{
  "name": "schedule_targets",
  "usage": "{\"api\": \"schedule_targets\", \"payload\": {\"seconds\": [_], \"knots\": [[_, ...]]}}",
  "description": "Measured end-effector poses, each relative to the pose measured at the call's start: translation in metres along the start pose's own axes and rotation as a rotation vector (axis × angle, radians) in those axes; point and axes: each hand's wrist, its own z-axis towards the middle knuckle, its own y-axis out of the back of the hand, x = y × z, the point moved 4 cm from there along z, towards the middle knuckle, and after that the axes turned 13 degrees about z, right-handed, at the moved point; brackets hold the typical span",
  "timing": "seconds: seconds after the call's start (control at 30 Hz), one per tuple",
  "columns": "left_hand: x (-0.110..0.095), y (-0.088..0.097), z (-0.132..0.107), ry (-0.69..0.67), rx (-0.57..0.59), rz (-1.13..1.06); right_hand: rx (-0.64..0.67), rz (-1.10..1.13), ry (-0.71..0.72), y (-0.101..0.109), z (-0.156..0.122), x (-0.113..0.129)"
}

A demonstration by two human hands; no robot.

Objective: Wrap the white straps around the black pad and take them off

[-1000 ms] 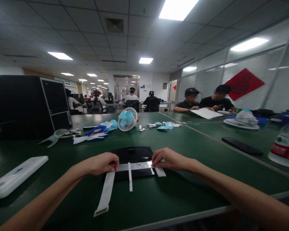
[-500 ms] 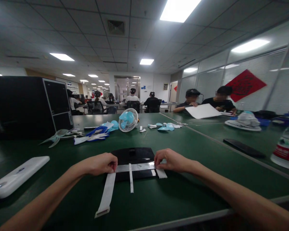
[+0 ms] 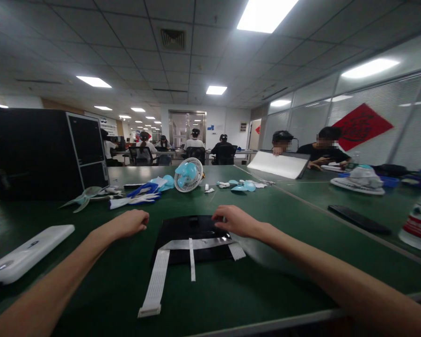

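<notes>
A thin black panel (image 3: pixel 182 228) lies on the green table in front of me. Across it runs a pale flat ribbon cable (image 3: pixel 157 276), folded at the left so one end hangs toward me with a connector at its tip. A narrow white strip (image 3: pixel 192 264) crosses the cable near its middle, and a short ribbon end (image 3: pixel 237 251) sticks out at the right. My left hand (image 3: pixel 131 223) is off the panel to its left, fingers curled in with nothing seen in them. Over the panel's upper right corner hovers my right hand (image 3: pixel 235 220), thumb and fingers apart, holding nothing.
A white power bank-like device (image 3: pixel 31 252) lies at left, before a large black case (image 3: pixel 31 154). Blue-white gloves (image 3: pixel 136 196), a small fan (image 3: pixel 188 174) and light-blue blades (image 3: pixel 243 186) lie beyond. At right are a dark phone-like slab (image 3: pixel 358 218) and a bottle (image 3: pixel 419 224).
Both hands have let go of the ribbon cable. My left hand moved away leftward, and my right lifted up and slightly left. Across the table a person has tilted up a white sheet.
</notes>
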Motion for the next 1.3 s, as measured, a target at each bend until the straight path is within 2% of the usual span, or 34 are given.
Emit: {"api": "schedule_targets", "payload": {"seconds": [0.17,0.33,0.47,0.6,0.83,0.97,1.1,1.2,1.3], "knots": [[0.012,-0.010,0.005,0.010,0.004,-0.009,0.021,-0.001,0.104,-0.017,0.036,0.008],[0.013,-0.012,0.008,-0.008,-0.002,0.000,0.100,0.003,0.092,-0.037,0.064,0.000],[0.004,-0.004,0.002,0.008,0.012,0.013,0.166,-0.056,0.088,-0.041,0.071,0.001],[-0.003,0.003,-0.004,0.018,0.029,0.028,0.180,-0.072,0.110,-0.040,0.072,0.003],[0.007,-0.009,0.005,-0.009,0.017,-0.003,0.159,-0.016,0.120,-0.040,0.075,-0.005],[0.006,-0.010,0.007,-0.002,0.033,0.007,0.075,-0.002,0.089,-0.020,0.069,-0.010],[0.007,-0.011,0.008,-0.002,0.048,0.002,-0.024,-0.006,-0.046,0.018,0.049,-0.032],[0.015,-0.017,0.012,-0.014,0.045,-0.029,-0.135,-0.060,-0.166,0.053,0.019,-0.062],[0.023,-0.025,0.017,-0.022,0.042,-0.064,-0.222,-0.145,-0.287,0.089,-0.028,-0.099]]}}
